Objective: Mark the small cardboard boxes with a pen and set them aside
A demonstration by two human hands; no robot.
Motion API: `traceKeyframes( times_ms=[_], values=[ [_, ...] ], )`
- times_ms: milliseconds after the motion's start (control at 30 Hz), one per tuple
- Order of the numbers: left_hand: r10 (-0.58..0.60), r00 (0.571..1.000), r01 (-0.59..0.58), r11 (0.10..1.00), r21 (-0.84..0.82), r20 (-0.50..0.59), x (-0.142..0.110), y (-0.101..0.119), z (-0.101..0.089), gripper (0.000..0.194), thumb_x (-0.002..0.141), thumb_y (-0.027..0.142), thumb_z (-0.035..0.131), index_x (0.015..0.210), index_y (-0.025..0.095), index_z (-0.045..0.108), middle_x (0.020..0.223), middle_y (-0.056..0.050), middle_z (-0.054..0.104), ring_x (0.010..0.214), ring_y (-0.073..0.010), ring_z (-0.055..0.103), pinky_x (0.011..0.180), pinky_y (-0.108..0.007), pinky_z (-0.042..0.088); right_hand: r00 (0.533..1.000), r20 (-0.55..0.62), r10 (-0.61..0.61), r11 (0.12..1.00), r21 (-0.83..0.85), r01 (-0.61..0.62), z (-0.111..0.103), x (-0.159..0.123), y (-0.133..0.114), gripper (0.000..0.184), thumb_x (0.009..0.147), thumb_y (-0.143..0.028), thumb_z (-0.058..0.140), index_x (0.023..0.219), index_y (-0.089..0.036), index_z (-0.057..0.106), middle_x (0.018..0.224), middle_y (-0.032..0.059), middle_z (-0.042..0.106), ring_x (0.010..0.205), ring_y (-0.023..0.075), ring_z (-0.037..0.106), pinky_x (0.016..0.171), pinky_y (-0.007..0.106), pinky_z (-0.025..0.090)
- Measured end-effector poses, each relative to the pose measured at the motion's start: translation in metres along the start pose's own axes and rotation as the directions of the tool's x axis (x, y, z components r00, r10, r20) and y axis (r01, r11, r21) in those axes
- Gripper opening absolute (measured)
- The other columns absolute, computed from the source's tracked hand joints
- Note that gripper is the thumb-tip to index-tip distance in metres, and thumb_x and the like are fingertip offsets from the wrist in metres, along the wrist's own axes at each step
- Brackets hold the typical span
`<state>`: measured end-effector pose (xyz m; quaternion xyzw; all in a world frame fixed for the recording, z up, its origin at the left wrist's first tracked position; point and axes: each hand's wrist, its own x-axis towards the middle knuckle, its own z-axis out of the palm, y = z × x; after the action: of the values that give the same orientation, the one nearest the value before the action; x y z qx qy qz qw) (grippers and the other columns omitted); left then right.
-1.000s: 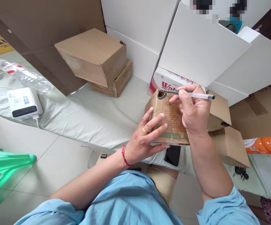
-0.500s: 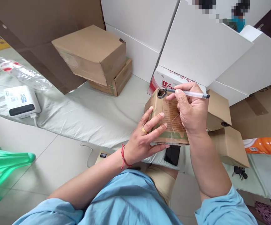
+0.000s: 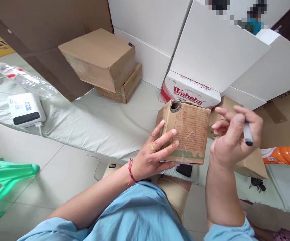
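A small brown cardboard box (image 3: pixel 193 129) with printed text and green markings is in front of me, tilted towards me. A ragged hole with a dark rim opens at its upper left corner. My left hand (image 3: pixel 157 147) holds the box's left side, fingers spread over the corner and thumb along the lower edge. To the right of the box, apart from it, my right hand (image 3: pixel 232 134) grips a pen (image 3: pixel 247 134) with a translucent barrel and black end. The pen's tip is hidden behind my fingers, which are slightly blurred.
Two stacked cardboard boxes (image 3: pixel 99 60) stand on the sheet at the left, near a plastic bottle (image 3: pixel 26 80) and a white device (image 3: pixel 25 110). Behind is a red-and-white carton (image 3: pixel 190 90). An orange bottle (image 3: pixel 282 155), keys (image 3: pixel 257 184) and a phone (image 3: pixel 184 170) lie nearby.
My right hand has moved off the box to the right, carrying the pen away from the corner hole. The box has shifted slightly down, with my left hand still on it.
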<state>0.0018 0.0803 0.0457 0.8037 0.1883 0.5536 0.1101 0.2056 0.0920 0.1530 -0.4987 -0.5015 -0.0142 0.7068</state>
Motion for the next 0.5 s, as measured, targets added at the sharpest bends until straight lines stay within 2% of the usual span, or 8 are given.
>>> traceKeyframes(
  times_ms=[67,167,233,333,433,500],
  values=[
    [0.007,1.0,-0.007,0.999,-0.044,0.014,-0.004,0.0,-0.002,0.074,0.097,0.044,0.08,0.161,0.022,0.049,0.16,-0.022,0.058,0.169,-0.0425,0.022,0.127,-0.072,0.04,0.997,-0.02,0.075,0.997,-0.029,-0.075,-0.024,-0.019,0.003,0.023,0.103,-0.047,0.067,0.104,-0.025,0.066,0.104,0.0072,0.081,0.077,0.0201,0.076,0.061,0.032,0.056],
    [0.053,0.998,-0.047,0.99,-0.134,0.041,-0.007,-0.005,-0.002,0.069,0.099,0.041,0.077,0.159,0.02,0.051,0.159,-0.024,0.058,0.169,-0.0419,0.021,0.129,-0.073,0.038,0.96,0.18,0.216,0.976,-0.059,-0.209,-0.055,-0.054,0.009,0.033,0.095,-0.053,0.076,0.102,-0.026,0.059,0.122,0.0122,0.078,0.107,0.0268,0.078,0.082,0.039,0.062],
    [0.078,0.996,-0.069,0.985,-0.161,0.049,-0.007,-0.011,0.001,0.067,0.099,0.039,0.077,0.158,0.02,0.052,0.16,-0.023,0.057,0.169,-0.0415,0.019,0.128,-0.074,0.037,0.934,0.259,0.245,0.967,-0.13,-0.218,-0.065,-0.073,0.014,0.036,0.09,-0.047,0.082,0.101,-0.028,0.054,0.13,0.0125,0.074,0.119,0.0273,0.074,0.095,0.041,0.059],
    [0.122,0.99,-0.11,0.983,-0.146,0.073,-0.001,-0.027,0.014,0.064,0.096,0.032,0.081,0.152,0.021,0.054,0.159,-0.022,0.06,0.17,-0.0396,0.018,0.129,-0.075,0.036,0.944,0.246,0.217,0.962,-0.219,-0.164,-0.064,-0.083,0.029,0.037,0.092,-0.045,0.078,0.097,-0.029,0.045,0.132,0.0129,0.071,0.126,0.0266,0.07,0.106,0.045,0.055],
    [0.181,0.976,-0.176,0.983,-0.058,0.118,0.009,-0.042,0.031,0.049,0.093,0.019,0.08,0.138,0.017,0.062,0.156,-0.02,0.064,0.171,-0.0373,0.009,0.132,-0.074,0.033,0.957,0.223,0.186,0.957,-0.262,-0.125,-0.052,-0.073,0.053,0.038,0.093,-0.05,0.074,0.098,-0.029,0.043,0.131,0.0139,0.07,0.126,0.0254,0.07,0.103,0.043,0.057],
    [0.192,0.97,-0.203,0.978,0.057,0.147,0.014,-0.047,0.041,0.04,0.094,0.012,0.075,0.133,0.018,0.066,0.154,-0.016,0.066,0.17,-0.0373,0.005,0.134,-0.075,0.027,0.955,0.229,0.188,0.961,-0.245,-0.131,-0.044,-0.064,0.067,0.04,0.092,-0.053,0.074,0.103,-0.028,0.044,0.134,0.0146,0.069,0.123,0.0237,0.072,0.101,0.04,0.058]
  ],
)
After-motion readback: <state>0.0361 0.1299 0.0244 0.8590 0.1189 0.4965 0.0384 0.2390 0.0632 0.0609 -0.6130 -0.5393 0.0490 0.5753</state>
